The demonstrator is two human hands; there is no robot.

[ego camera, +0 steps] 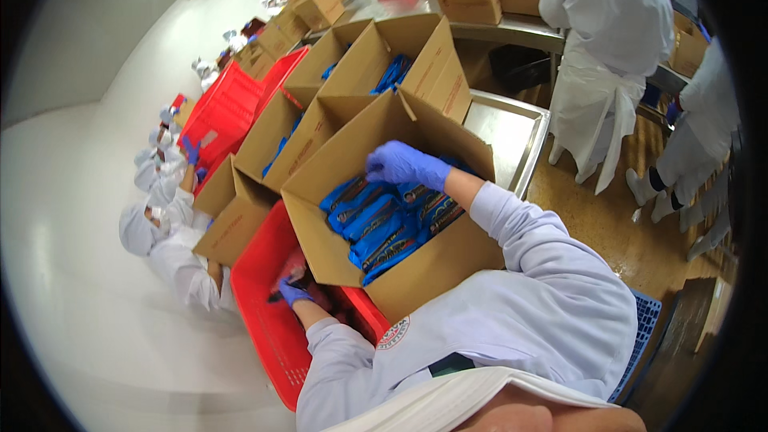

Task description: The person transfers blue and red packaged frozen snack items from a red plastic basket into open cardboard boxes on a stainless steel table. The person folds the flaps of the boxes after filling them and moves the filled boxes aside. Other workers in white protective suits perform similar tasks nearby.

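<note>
An open cardboard box stands before me, with several blue plastic packets lying in rows inside. My right hand, in a purple glove, is over the packets near the box's far left wall; its fingers are bent, and whether it grips a packet cannot be told. To the left, my left hand, also gloved, reaches into a red plastic crate. It is at a reddish, glossy item partly wrapped in clear film, with something dark by the fingers. The box hides part of the crate.
More open cardboard boxes with blue packets stand beyond mine on a steel table. Red crates are stacked at the left, where a co-worker in white stands. Another person is at the upper right. A blue plastic grate is behind my right arm.
</note>
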